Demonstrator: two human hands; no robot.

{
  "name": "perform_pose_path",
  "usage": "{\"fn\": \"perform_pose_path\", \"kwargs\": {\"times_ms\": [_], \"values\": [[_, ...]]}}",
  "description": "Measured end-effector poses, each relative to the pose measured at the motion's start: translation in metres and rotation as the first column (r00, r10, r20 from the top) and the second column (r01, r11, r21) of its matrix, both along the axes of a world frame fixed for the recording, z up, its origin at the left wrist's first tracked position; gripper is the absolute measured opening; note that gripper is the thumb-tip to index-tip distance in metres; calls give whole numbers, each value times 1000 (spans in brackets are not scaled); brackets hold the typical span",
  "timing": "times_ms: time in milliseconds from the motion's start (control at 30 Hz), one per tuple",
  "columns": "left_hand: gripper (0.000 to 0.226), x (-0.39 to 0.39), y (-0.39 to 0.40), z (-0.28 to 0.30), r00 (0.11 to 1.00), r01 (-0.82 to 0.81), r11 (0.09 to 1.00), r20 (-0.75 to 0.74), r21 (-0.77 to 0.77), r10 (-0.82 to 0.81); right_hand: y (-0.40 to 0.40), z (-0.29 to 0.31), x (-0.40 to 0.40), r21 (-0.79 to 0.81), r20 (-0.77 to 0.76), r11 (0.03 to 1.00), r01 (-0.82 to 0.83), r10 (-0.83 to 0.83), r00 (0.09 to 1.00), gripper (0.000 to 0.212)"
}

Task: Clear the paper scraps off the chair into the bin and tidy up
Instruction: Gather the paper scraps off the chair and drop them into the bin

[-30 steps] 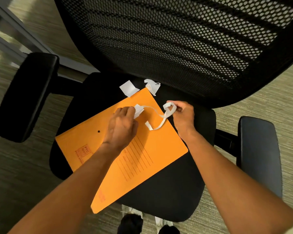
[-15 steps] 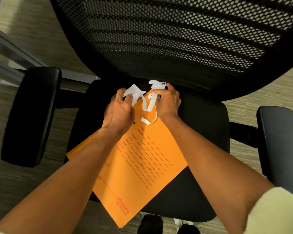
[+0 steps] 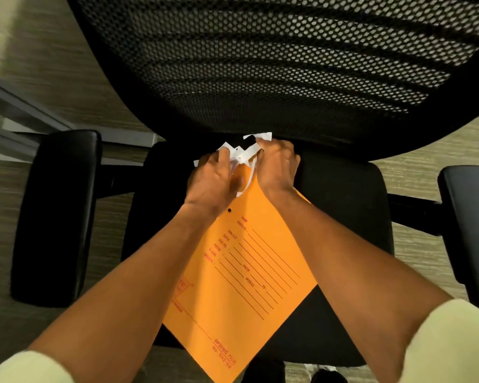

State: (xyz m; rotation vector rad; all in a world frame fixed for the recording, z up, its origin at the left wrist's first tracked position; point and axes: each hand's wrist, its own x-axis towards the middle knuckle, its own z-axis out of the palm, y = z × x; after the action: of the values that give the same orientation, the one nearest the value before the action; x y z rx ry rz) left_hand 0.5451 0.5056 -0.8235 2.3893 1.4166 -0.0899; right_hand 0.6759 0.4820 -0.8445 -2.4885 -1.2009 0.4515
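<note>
White paper scraps (image 3: 244,153) are bunched between my two hands at the back of the black chair seat (image 3: 351,211), just under the mesh backrest. My left hand (image 3: 213,181) grips scraps, its fingers curled round them. My right hand (image 3: 277,164) pinches more scraps, and one torn strip hangs down from it. An orange file folder (image 3: 249,272) lies on the seat beneath my forearms, its far corner under my hands. No bin is in view.
The mesh backrest (image 3: 274,56) fills the top of the view. A black armrest (image 3: 53,217) stands on the left and a second armrest (image 3: 470,230) on the right. Carpet floor (image 3: 39,64) surrounds the chair. My shoes (image 3: 327,375) show below the seat.
Both hands moved from the folder's middle toward the backrest and gathered the loose scraps there. The hands came together. The view shifted closer over the chair.
</note>
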Motion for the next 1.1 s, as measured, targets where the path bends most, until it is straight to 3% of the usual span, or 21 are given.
{"fn": "perform_pose_path", "kwargs": {"times_ms": [67,267,500,800,1100], "values": [[34,3,4,2,999,-29,999,18,19,29,-4,1,4,56,-3,998,-26,26,1000,41],[27,11,10,6,992,-48,997,-115,55,54,-30,15,16,225,-107,974,10,15,994,37],[16,0,-3,17,970,-206,978,136,19,202,-88,37,17,314,-388,930,192,-59,920,26],[12,0,-72,34,819,-398,906,390,-143,421,-151,56,22,248,-621,879,408,-179,763,23],[12,-17,-174,63,697,-512,835,469,-203,542,-219,79,32,146,-783,853,502,-210,585,21]]}}
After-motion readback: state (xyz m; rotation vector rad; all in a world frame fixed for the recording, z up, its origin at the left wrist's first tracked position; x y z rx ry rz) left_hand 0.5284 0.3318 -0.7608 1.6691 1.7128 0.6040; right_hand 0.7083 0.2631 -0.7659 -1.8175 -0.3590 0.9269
